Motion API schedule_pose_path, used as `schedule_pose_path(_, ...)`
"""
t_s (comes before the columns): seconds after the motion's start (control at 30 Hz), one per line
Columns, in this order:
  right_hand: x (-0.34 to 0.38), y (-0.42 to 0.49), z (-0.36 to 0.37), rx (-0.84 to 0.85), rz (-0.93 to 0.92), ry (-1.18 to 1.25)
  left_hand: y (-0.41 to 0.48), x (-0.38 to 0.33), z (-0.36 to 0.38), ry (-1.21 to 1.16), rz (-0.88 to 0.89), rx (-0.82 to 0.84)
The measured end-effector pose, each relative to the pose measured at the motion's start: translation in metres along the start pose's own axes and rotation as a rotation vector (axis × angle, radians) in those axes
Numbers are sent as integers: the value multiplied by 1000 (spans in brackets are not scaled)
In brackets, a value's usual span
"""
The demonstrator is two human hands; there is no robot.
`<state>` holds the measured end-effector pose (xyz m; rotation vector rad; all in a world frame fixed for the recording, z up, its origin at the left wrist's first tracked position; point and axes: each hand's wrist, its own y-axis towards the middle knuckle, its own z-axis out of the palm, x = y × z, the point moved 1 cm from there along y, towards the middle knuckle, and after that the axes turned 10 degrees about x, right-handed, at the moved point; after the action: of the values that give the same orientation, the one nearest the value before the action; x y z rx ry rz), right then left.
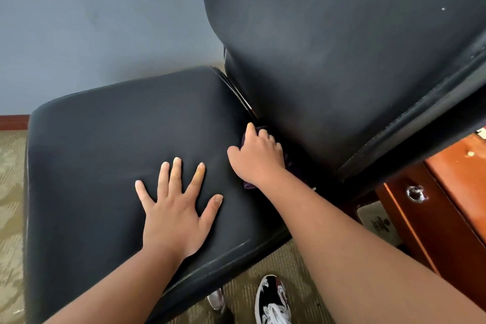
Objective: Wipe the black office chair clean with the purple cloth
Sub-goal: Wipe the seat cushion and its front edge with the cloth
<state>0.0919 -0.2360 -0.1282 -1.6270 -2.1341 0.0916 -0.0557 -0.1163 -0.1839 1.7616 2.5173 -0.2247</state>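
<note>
Patterned olive carpet (10, 192) covers the floor at the left. It meets a red-brown baseboard (13, 121) under a plain blue-grey wall (92, 21) on the far side. The black office chair (105, 139) fills the middle, turned so its seat (79, 218) runs out to the left and its backrest (342, 47) rises on the right, leaning away toward the far right. The left hand (176, 216) lies flat on the seat cushion, palm down, its fingers (175, 173) straight, spread and grasping nothing. Just to its right, the right hand (259, 158) is clenched around the purple cloth (248, 184). The cloth is bunched in the crease where seat meets backrest, mostly hidden under the hand, so its long axis cannot be told. Near the bottom edge, a chrome leg (216, 298) of the chair shows beside a black-and-white patterned shoe (272, 300) on the carpet. At the far right stands a wooden drawer unit (447, 218) with a metal ring pull (416, 193). Its drawer is closed and its contents are unseen.
</note>
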Motion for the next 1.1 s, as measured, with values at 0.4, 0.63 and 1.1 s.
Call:
schedule_pose_path(0.4,7,57,-8,-22,-114,-101,1,-7,3,10,-35,-3)
schedule_pose_path(0.63,-21,-2,-4,-70,-99,-280,0,-8,0,24,-42,-8)
schedule_pose_path(1.1,-1,29,1,-46,-82,-120,1,-7,1,-1,-39,-37)
